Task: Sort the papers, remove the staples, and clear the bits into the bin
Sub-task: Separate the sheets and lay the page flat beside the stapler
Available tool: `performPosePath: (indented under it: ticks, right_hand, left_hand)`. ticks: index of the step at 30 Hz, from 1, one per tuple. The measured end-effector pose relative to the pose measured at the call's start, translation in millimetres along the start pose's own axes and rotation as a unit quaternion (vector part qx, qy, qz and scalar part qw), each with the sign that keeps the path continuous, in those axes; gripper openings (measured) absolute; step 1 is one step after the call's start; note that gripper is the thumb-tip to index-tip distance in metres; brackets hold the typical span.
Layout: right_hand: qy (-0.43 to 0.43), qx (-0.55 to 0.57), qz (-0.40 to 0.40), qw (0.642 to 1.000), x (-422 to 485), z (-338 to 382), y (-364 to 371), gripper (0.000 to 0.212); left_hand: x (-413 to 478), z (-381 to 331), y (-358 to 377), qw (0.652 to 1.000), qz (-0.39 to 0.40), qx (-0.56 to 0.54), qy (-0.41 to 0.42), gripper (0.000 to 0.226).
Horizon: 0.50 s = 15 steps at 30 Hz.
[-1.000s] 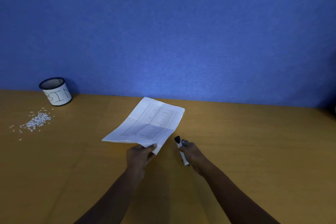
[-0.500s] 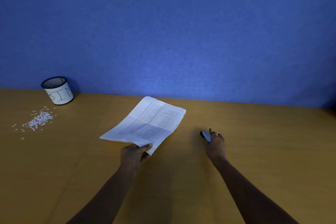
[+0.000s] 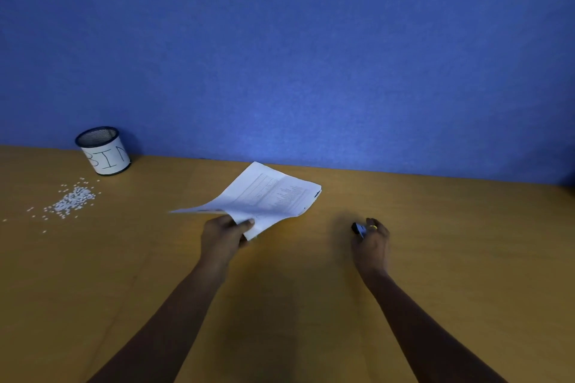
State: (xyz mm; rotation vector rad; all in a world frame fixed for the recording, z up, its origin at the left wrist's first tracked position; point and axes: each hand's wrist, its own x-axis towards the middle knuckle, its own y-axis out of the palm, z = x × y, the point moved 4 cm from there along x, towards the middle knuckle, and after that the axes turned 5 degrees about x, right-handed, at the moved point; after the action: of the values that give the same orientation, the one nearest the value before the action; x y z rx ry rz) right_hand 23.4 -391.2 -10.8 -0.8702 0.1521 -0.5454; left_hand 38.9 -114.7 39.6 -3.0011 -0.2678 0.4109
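Note:
My left hand (image 3: 224,235) pinches the near corner of a printed paper bundle (image 3: 267,196) and holds it lifted off the wooden table, its left edge curling up. To the right, my right hand (image 3: 371,241) rests low on the table with its fingers curled around a small dark staple remover (image 3: 358,228); only the tool's tip shows past the fingers. A heap of small white paper bits (image 3: 73,199) lies at the far left. Behind it stands a black mesh cup labelled BIN (image 3: 104,151).
The wooden table (image 3: 451,258) runs the full width of the view and ends at a blue partition wall (image 3: 311,56) along its far edge. The bin stands against that wall at the left.
My right hand has carried the staple remover away from the papers to the right and lowered it to the table. My left hand has tilted the bundle up at its left edge.

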Motion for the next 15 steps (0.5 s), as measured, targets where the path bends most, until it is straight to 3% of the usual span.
performPosePath:
  ticks: [1, 3, 6, 12, 15]
  right_hand:
    - [-0.027, 0.003, 0.002, 1.000, -1.9, 8.2, -0.5, 0.042]
    - [-0.080, 0.016, 0.009, 0.997, -7.6, 27.9, -1.5, 0.037]
    - [-0.149, 0.054, 0.012, 0.987, -20.2, 64.5, -6.8, 0.030]
    - [-0.232, 0.162, 0.017, 0.959, -45.5, 127.9, -28.2, 0.022]
    - [-0.265, 0.208, 0.019, 0.941, -55.4, 148.3, -40.9, 0.021]
  left_hand:
    - [1.9, -7.7, -2.1, 0.999, -0.015, 0.025, 0.027, 0.005]
    - [4.1, -25.6, -6.5, 0.991, -0.046, 0.085, 0.095, 0.025]
    - [-5.5, -59.4, -10.0, 0.958, -0.088, 0.195, 0.191, 0.046]
    - [-38.0, -119.2, -12.3, 0.881, -0.109, 0.268, 0.373, 0.029]
    - [-53.2, -137.3, -12.3, 0.851, -0.118, 0.287, 0.423, 0.019]
